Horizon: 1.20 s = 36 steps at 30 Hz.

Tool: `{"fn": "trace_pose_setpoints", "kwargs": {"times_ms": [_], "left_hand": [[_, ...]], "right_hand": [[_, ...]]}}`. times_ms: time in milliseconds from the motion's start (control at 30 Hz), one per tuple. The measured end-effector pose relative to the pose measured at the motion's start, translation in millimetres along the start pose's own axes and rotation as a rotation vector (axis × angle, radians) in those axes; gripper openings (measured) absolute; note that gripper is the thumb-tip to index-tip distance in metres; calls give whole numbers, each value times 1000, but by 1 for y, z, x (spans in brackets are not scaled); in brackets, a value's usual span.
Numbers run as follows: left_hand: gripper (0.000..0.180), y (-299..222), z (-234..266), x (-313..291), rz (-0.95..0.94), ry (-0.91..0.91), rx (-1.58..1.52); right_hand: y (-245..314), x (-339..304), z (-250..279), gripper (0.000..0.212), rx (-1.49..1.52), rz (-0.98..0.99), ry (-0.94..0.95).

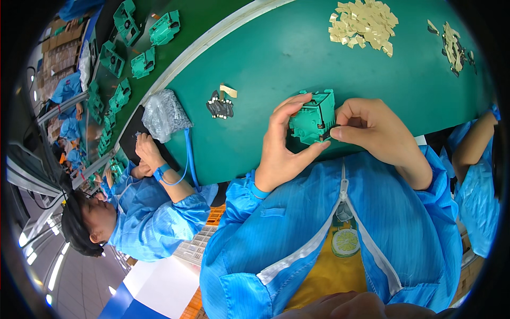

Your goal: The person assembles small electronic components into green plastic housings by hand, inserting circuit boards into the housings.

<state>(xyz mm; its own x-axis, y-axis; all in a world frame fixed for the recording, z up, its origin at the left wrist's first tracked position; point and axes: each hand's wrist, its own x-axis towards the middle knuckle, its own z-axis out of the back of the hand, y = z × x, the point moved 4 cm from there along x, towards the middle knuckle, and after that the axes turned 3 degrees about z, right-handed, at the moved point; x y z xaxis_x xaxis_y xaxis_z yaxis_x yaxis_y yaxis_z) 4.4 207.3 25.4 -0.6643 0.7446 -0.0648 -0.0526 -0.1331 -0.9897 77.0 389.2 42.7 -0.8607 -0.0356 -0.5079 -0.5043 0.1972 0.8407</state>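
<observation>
A green plastic housing (313, 118), open-topped with small black parts along its edge, is held just above the green table. My left hand (282, 141) grips it from the left, thumb below and fingers over the far side. At its right edge my right hand (372, 126) pinches a small dark piece (333, 129) between thumb and forefinger, touching the housing's lower right corner. What that dark piece is, I cannot make out. Farther left on the table lies a small cluster of black parts (220, 106) with a beige strip beside it.
A heap of beige paper pieces (363, 25) lies at the far side, with small black parts (453, 49) to its right. Left of the pale rail (178, 59), several green housings (164, 27) stand on a belt. Co-workers sit on both sides; a clear bag (166, 114) is by the left one.
</observation>
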Motion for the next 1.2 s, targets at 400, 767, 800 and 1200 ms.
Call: {"fn": "trace_pose_setpoints", "kwargs": {"times_ms": [400, 767, 800, 1200], "left_hand": [[88, 4, 2, -1, -18, 5, -22], [88, 5, 3, -1, -34, 5, -32], [88, 5, 2, -1, -30, 1, -38], [75, 1, -1, -5, -50, 11, -90]], "right_hand": [[-2, 2, -5, 16, -44, 32, -27], [0, 1, -7, 16, -60, 32, -37], [0, 2, -7, 16, -64, 22, -35], [3, -3, -10, 16, -109, 56, -82]]}}
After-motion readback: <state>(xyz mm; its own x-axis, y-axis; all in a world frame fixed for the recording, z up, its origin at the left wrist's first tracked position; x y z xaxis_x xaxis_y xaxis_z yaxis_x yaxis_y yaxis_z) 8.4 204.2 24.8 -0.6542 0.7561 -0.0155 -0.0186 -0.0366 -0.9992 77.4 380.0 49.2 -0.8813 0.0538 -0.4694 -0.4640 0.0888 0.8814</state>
